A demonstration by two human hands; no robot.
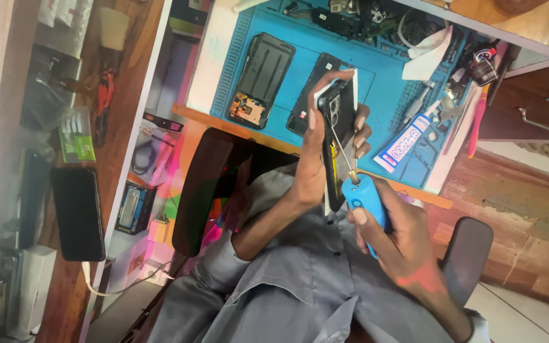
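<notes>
Item 1. Wooden desk [249, 124], light edge, running across the upper frame; drawer unit with a metal handle [538, 121] at the far right. Brown floor stood beside it.

Item 2. Blue work mat [382, 70] lay on the desk, ridged along its border, with loose parts and tools crowded at its far edge.

Item 3. Grey shirt [300, 279] and dark chair arm [468, 254], lower frame.

Item 4. Dark phone on a cable [77, 213] rested on a side shelf at left, well apart from the work.

Item 5. Opened phone body [260, 79], dark, with an orange-copper patch at one end, lay flat on the mat; a second dark slab [306, 95] lay just beside it.

Item 6. Held phone [337, 121], raised off the mat above the lap, long axis running from the desk toward the chest. Left hand [316, 149] was wrapped round it, fingers closed over the far edge.

Item 7. Right hand [401, 244] was closed round a blue electric screwdriver [366, 203]. The tool sat below the held phone, its thin bit [341, 149] angled up onto the phone's face near its middle.

Item 8. Glue tube [405, 143], white and blue, lay on the mat, near the left hand's fingers.
</notes>
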